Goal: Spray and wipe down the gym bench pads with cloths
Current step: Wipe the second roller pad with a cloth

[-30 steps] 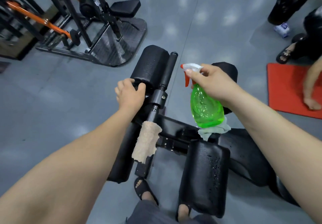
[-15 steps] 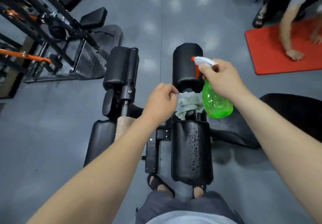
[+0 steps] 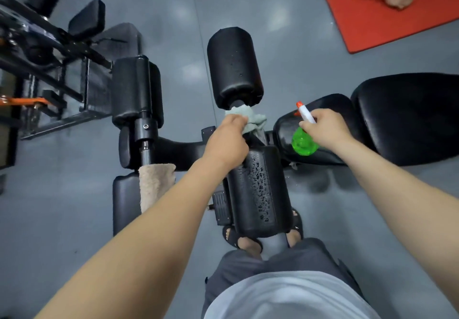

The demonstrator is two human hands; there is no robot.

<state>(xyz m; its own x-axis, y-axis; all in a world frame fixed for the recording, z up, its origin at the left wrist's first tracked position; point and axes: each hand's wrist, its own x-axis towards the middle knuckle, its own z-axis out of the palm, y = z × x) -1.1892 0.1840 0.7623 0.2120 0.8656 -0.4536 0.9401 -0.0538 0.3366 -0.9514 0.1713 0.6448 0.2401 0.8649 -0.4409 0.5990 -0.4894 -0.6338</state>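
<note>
Shifting off left roller (image 3: 134,90), left hand (image 3: 228,142) now pinches grey cloth (image 3: 255,120); right hand (image 3: 325,127) grips spray bottle (image 3: 304,142); wet pad (image 3: 258,189) likely wiped next.

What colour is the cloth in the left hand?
Pale grey-green; the crumpled cloth shows best in the head view, gripped by the left hand.

You have a glossy black vinyl pad (image 3: 258,194) beaded with droplets, a soft grey-green cloth (image 3: 257,120), a shaggy beige towel (image 3: 155,184) and a translucent green plastic spray bottle (image 3: 304,142).
</note>
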